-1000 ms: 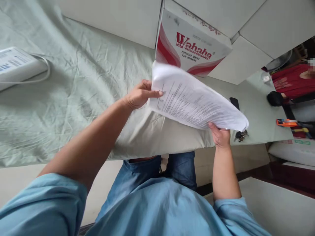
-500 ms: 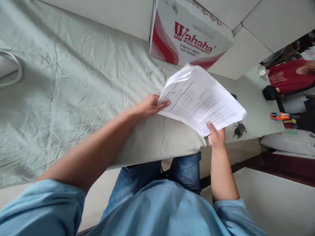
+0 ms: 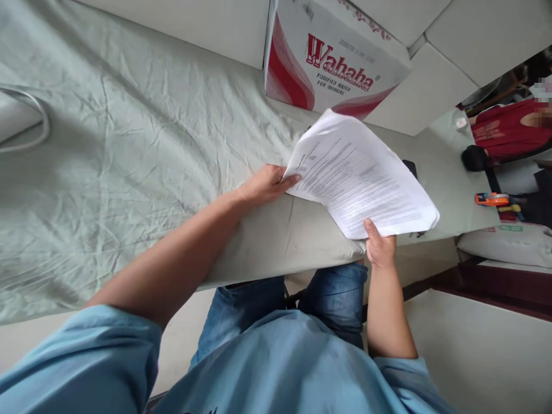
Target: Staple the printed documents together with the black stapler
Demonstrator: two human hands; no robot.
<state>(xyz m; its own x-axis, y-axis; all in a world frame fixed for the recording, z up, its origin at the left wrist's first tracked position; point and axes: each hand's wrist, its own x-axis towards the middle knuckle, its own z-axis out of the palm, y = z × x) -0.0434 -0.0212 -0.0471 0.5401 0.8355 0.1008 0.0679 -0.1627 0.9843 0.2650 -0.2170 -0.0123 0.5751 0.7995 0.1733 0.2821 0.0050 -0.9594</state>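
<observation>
Both hands hold a stack of printed white papers point(image 3: 362, 178) just above a table covered in pale green cloth point(image 3: 129, 149). My left hand point(image 3: 265, 184) pinches the stack's near left corner, thumb on top. My right hand point(image 3: 379, 244) grips the near right edge from below, thumb on the top sheet. The stack lies nearly flat, tilted slightly toward me. A dark phone point(image 3: 410, 168) shows partly behind the papers.
A red and white Wahaha cardboard box point(image 3: 332, 63) stands at the back of the table against the white wall. A white device with a cable point(image 3: 21, 118) lies far left. At far right a person in a red shirt point(image 3: 506, 132) sits near an orange tool point(image 3: 491, 199).
The paper stack has come down from a raised, bent position to lie flatter and closer to the table. It now covers the keys that showed by its right corner.
</observation>
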